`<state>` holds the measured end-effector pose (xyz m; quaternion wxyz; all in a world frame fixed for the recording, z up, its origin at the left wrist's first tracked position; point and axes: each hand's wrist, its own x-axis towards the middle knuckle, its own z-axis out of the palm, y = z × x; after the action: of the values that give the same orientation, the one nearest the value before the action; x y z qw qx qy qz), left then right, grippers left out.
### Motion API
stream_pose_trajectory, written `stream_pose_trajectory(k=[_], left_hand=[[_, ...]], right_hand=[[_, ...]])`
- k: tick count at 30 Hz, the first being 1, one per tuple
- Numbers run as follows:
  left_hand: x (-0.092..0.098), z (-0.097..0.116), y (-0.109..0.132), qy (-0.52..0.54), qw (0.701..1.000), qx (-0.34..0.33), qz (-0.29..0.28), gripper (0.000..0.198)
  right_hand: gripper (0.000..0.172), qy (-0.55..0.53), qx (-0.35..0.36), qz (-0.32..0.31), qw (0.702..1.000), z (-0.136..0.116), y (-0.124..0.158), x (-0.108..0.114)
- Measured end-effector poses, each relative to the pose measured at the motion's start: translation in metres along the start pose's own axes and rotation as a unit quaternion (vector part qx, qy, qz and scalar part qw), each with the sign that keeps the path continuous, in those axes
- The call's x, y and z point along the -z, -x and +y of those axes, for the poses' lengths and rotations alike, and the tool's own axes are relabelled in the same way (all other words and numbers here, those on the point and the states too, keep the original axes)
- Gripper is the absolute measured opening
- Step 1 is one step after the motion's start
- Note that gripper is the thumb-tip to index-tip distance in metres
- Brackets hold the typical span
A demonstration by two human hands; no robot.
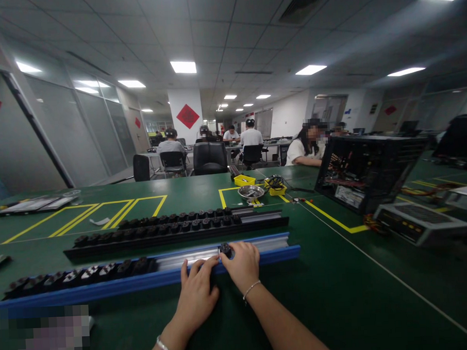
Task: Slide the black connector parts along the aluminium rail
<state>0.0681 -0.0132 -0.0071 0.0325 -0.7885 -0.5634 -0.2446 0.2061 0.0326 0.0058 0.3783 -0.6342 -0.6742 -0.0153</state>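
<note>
A blue rail with a silvery channel [260,244] lies across the green table in front of me. Black socket-like modules [73,276] fill its left part in a row. My right hand [242,262] pinches one small black module [225,249] at the channel, toward the rail's right end. Just left of it, my left hand [198,292] rests on the rail with its fingers spread, the fingertips close to that module. Behind the blue rail lie black rails [262,225] lined with similar black modules.
A metal bowl [251,193] and yellow bins [244,180] with cables stand farther back. An opened computer case [367,171] and a power supply [419,222] are at the right. Papers [39,204] lie at the far left. A person [300,151] sits across the table.
</note>
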Motion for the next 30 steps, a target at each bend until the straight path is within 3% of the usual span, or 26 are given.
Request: stream_pose_trajectory(k=[16,21,26,30], left_hand=[[-0.001,0.001,0.002,-0.006,1.000,-0.007,0.015,0.055],[-0.001,-0.001,0.000,-0.010,0.999,-0.004,0.032,0.042],[0.009,-0.007,-0.003,-0.057,0.994,0.063,0.065,0.027],[0.016,-0.011,-0.003,-0.070,0.992,0.089,0.049,0.025]], right_hand=[[0.011,0.006,-0.019,0.061,0.998,0.013,0.000,0.000],[0.012,0.005,-0.051,0.043,0.998,0.021,-0.002,0.006],[0.012,-0.020,-0.058,0.012,0.998,0.023,-0.003,0.011],[0.011,-0.025,-0.062,0.003,0.998,0.024,-0.001,0.014]])
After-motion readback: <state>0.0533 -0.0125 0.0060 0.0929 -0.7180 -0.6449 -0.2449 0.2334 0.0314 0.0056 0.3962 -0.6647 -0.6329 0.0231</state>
